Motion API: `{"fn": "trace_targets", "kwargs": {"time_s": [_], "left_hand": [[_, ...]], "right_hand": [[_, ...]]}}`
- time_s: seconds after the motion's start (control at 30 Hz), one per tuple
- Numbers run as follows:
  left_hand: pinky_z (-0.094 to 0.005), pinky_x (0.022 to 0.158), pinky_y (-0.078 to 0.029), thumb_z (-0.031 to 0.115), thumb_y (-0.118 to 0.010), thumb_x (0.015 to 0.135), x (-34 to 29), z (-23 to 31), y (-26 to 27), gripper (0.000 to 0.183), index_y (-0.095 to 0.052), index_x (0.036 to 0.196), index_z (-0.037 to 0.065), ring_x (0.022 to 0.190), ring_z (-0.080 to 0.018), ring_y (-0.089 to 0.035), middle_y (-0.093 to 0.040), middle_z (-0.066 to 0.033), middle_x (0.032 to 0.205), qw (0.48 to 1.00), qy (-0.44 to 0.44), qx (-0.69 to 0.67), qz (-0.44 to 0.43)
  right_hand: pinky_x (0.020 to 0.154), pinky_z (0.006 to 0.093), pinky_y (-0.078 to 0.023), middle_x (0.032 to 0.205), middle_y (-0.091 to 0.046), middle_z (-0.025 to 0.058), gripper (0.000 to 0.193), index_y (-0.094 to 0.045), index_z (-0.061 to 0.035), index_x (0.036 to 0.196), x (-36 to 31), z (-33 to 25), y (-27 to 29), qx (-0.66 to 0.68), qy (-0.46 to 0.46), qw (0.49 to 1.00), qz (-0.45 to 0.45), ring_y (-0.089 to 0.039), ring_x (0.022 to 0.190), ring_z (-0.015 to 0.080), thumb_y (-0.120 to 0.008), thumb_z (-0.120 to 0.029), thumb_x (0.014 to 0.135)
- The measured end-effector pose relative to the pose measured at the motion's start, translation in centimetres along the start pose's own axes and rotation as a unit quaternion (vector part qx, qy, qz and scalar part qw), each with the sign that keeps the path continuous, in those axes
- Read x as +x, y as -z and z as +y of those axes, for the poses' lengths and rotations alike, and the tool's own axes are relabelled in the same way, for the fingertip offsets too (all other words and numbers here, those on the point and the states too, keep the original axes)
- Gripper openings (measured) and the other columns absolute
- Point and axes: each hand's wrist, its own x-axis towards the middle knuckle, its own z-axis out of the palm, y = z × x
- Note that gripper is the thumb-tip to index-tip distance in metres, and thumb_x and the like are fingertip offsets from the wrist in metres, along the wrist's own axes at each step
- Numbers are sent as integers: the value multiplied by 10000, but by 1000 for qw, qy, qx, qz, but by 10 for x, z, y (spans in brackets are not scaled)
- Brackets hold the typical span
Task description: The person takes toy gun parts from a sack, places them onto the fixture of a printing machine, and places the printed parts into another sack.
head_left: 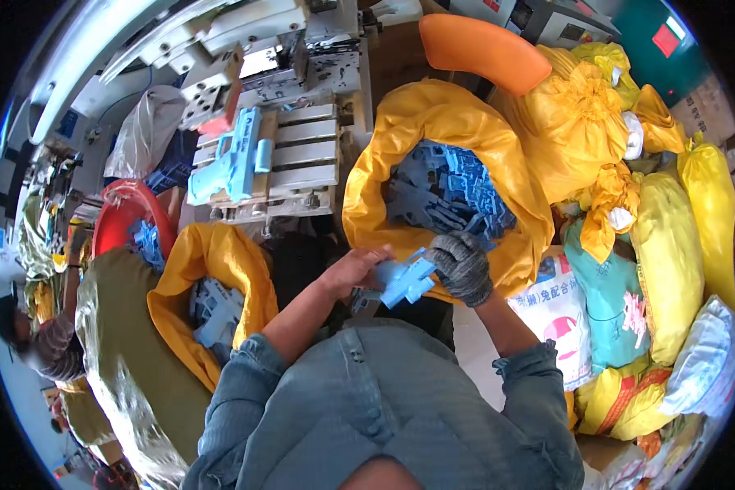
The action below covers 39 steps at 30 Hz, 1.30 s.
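Observation:
A light blue plastic toy gun (406, 282) is held in front of my body, near the rim of a large yellow sack (367, 192). Bare fingers of my left hand (358, 268) close round one end of it. My right hand (463, 267), in a dark grey knit glove, grips the other end. Inside the sack lie many blue toy gun pieces (457, 192). Another light blue toy gun (235, 163) rests on the slatted machine bed (306, 151) at the upper left, apart from both hands.
A smaller yellow sack (253, 269) with blue parts stands left, beside a red tub (122, 204). The machine head (212, 90) overhangs the bed. An orange chair back (482, 53) is behind the large sack. Filled bags (670, 261) crowd the right. Another person (53, 343) is far left.

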Motion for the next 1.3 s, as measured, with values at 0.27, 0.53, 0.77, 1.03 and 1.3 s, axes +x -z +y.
{"fn": "trace_targets", "kwargs": {"time_s": [0.27, 0.53, 0.77, 1.03, 1.3], "left_hand": [[-266, 556, -434, 389, -615, 884, -36, -24, 6, 396, -684, 829, 3, 605, -80, -516, -602, 15, 678, 976, -127, 164, 69], [-268, 566, -440, 297, -605, 895, -91, 0, 18, 339, -654, 795, -23, 606, -78, -501, -574, -18, 638, 931, -213, 190, 226], [-245, 563, -430, 276, -591, 906, -113, 32, 29, 320, -644, 856, -37, 621, -59, -498, -584, 12, 698, 933, -287, 68, 208], [-402, 805, -455, 191, -558, 878, -130, 117, 88, 197, -639, 982, 44, 924, -335, -572, -637, -137, 934, 466, -535, 437, 553], [-414, 652, -468, 278, -560, 876, -127, 154, 142, 232, -628, 782, 77, 681, -298, -598, -621, -106, 711, 449, -489, 447, 599]], "right_hand": [[947, 436, -412, 1209, -511, 161, 394, -619, -99, 1087, 28, -32, 26, 72, -60, 988, -124, -505, 1112, 351, -678, -154, 701], [922, 420, -439, 1313, -433, 241, 512, -583, -49, 1161, 49, -92, 44, 89, -46, 984, -146, -549, 1053, 381, -707, -280, 722], [840, 447, -468, 1226, -488, 178, 473, -571, -70, 1156, 83, -96, 44, -14, 18, 996, -86, -548, 1013, 353, -711, -267, 750], [890, 360, -467, 1125, -584, 139, 423, -586, -38, 1152, 136, -58, 54, 140, -84, 987, 4, -591, 996, 288, -701, -202, 780], [878, 266, -435, 1064, -620, 46, 377, -599, 3, 1164, 208, -48, -5, 541, -303, 777, 108, -564, 973, 121, -658, -133, 817]]}}
